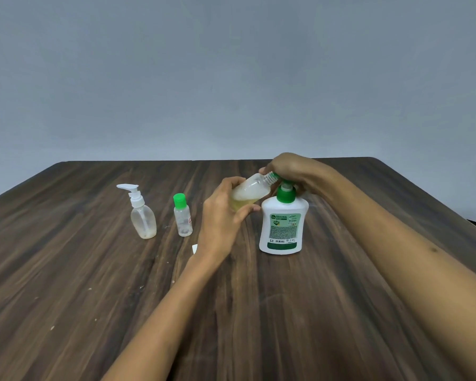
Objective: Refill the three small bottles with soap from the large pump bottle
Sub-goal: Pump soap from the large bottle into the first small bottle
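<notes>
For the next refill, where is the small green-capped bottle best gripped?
Probably round the clear body of the green-capped bottle, below the cap, coming from its near right side with the left hand. It stands upright, and the clear pump bottle crowds its left.

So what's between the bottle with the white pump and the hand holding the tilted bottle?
In the head view, a little clear bottle with a green cap stands upright between the white-pump bottle and the left hand.

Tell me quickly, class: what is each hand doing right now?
Left hand: grips the tilted small bottle, its neck at the pump's spout.
Right hand: presses on the large pump bottle head.
</notes>
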